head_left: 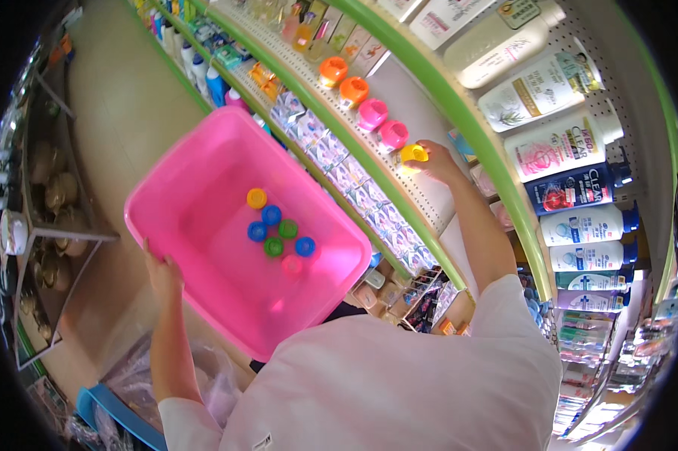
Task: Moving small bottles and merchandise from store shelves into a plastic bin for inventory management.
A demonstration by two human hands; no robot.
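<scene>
My left hand (163,270) grips the left rim of a large pink plastic tub (215,169), which is tilted against my body. Inside lie several small round containers with coloured lids, among them an orange one (256,198), blue ones (271,215) and green ones (287,228). My right hand (437,162) has its fingers around a yellow-lidded jar (413,158) on a perforated white shelf. That jar stands at the near end of a row with two pink-lidded jars (393,135) and two orange-lidded jars (333,71).
Green-edged shelves run diagonally past the tub; the upper one holds shampoo bottles (564,144), the lower one small patterned packs (350,175). A rack with metal pots (63,191) stands at left across the aisle floor (113,84). A blue bin (119,414) with plastic bags is at lower left.
</scene>
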